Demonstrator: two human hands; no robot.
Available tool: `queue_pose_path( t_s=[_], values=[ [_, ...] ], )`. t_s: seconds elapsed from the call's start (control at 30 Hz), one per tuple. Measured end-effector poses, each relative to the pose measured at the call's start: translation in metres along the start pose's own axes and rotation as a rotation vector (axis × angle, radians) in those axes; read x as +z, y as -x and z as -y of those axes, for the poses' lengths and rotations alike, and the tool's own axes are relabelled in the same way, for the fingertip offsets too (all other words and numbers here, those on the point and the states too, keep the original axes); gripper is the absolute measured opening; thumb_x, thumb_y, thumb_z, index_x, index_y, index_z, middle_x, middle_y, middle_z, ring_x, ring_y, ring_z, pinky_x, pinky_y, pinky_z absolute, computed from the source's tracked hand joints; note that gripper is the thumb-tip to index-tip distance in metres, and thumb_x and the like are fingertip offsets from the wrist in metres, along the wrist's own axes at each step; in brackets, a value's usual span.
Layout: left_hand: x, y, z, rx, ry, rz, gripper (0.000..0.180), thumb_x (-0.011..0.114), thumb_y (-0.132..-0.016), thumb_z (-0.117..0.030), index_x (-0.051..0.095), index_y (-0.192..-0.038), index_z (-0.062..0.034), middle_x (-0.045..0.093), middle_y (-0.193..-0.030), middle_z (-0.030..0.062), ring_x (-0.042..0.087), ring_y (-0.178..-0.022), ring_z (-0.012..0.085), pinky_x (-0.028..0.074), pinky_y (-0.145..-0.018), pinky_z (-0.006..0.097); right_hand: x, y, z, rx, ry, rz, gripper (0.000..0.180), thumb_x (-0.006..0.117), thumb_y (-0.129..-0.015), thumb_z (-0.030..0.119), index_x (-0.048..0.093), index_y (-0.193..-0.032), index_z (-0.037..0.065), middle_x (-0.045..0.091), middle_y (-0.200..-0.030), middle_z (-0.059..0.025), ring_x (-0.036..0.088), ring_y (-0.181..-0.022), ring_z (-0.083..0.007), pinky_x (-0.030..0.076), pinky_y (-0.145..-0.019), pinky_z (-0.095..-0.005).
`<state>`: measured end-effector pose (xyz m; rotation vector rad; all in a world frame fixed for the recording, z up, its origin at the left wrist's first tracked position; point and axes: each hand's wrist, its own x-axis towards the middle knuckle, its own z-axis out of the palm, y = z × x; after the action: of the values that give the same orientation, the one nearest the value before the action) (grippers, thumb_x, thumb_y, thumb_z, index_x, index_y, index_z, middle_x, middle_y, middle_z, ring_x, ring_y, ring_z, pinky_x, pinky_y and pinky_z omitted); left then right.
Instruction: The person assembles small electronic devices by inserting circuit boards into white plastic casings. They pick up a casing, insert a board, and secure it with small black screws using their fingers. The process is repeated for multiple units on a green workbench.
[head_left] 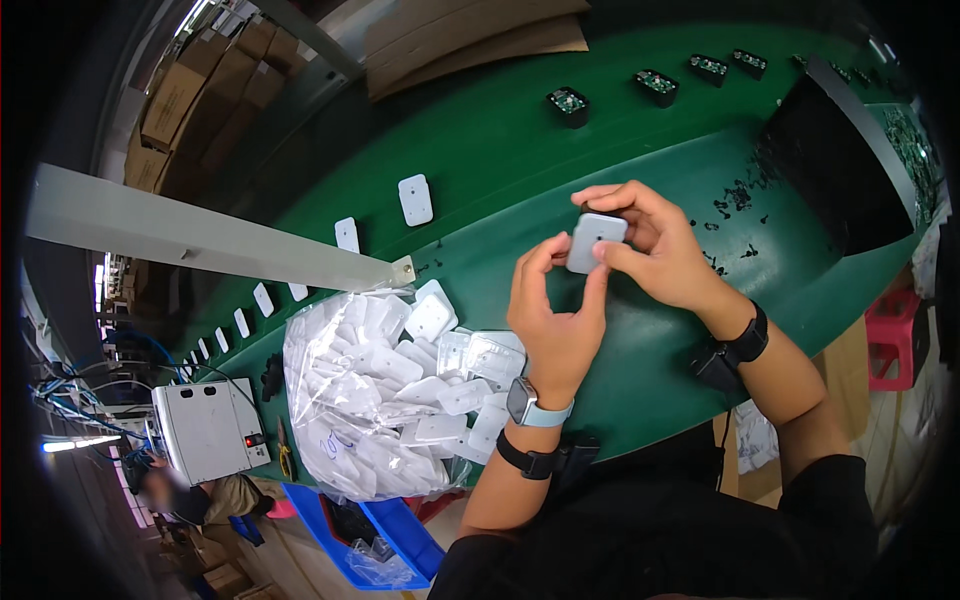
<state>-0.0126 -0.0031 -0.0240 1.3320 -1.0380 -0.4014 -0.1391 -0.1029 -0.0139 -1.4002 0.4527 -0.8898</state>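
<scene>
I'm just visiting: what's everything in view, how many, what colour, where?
Case: one, pale grey, in hands
Bag: one, transparent, left on bench
Covers: many, white, in bag and upper left
Boards: four or more, green, upper right
Bits: many, black, right on bench
Panel: one, black, far right
Bench: one, green, centre
Cardboard: at least two sheets, brown, top
Boxes: several, brown, upper left
Beam: one, grey, left
Machine: one, white, lower left
Tool: one, yellow and black, beside machine
Bin: one, blue, below bag
Stool: one, pink, far right
Other person: one, in dark top, lower left
Watch: one, grey, left wrist
Bands: two, black, forearms
Left hand: one, bare, on case
Right hand: one, bare, on case
</scene>
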Motion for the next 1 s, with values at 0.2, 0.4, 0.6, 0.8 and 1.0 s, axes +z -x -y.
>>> queue_pose_path(
  t_s=[0.2, 0.4, 0.6, 0.8, 1.0],
  values=[
    [-0.002, -0.002, 0.002, -0.192, 0.3, 0.074, 0.028, 0.069, -0.09, 0.005, 0.065, -0.117, 0.0045, 0.066, -0.115, 0.0159, 0.067, -0.105, 0.0215, 0.056, -0.093, 0.033, -0.01, -0.005, 0.013, -0.183, 0.091, 0.143, 0.034, 0.071, -0.085, -0.004, 0.061, -0.117, 0.003, 0.059, -0.136, -0.0164, 0.062, -0.119, -0.025, 0.05, -0.102, -0.0385],
    [0.0, 0.002, 0.002, 0.051, 0.135, -0.043, 0.026, 0.069, -0.088, 0.006, 0.067, -0.114, 0.0037, 0.067, -0.112, 0.0156, 0.069, -0.102, 0.0236, 0.057, -0.09, 0.033, -0.009, -0.005, 0.017, -0.278, 0.243, 0.137, 0.037, 0.077, -0.082, -0.002, 0.064, -0.117, 0.004, 0.063, -0.13, -0.0158, 0.063, -0.117, -0.0255, 0.05, -0.101, -0.0369],
    [-0.006, 0.004, 0.006, -0.022, 0.168, 0.01, 0.026, 0.066, -0.09, 0.009, 0.059, -0.115, 0.0077, 0.063, -0.118, 0.0148, 0.066, -0.107, 0.0206, 0.054, -0.095, 0.031, -0.001, 0.003, 0.01, -0.097, 0.147, 0.085, 0.039, 0.077, -0.083, -0.002, 0.063, -0.12, 0.001, 0.064, -0.122, -0.012, 0.063, -0.114, -0.0208, 0.052, -0.099, -0.0357],
    [-0.018, -0.003, -0.012, 0.02, -0.321, -0.113, 0.045, 0.068, -0.093, -0.013, 0.048, -0.128, 0.0063, 0.056, -0.12, 0.022, 0.055, -0.111, 0.0371, 0.045, -0.095, 0.043, 0.006, -0.076, -0.031, 0.168, 0.146, 0.114, 0.038, 0.067, -0.091, -0.003, 0.055, -0.127, -0.003, 0.065, -0.115, -0.0094, 0.064, -0.104, -0.0152, 0.054, -0.09, -0.032],
    [-0.11, -0.004, -0.04, 0.096, -0.884, 0.08, 0.032, 0.071, -0.08, -0.003, 0.06, -0.109, 0.0059, 0.059, -0.109, 0.0216, 0.055, -0.104, 0.0411, 0.046, -0.089, 0.048, 0.01, -0.167, -0.052, 0.076, 0.976, 0.079, 0.038, 0.076, -0.084, 0.011, 0.063, -0.119, 0.004, 0.069, -0.103, -0.0154, 0.068, -0.096, -0.0293, 0.053, -0.086, -0.0386]
  ],
)
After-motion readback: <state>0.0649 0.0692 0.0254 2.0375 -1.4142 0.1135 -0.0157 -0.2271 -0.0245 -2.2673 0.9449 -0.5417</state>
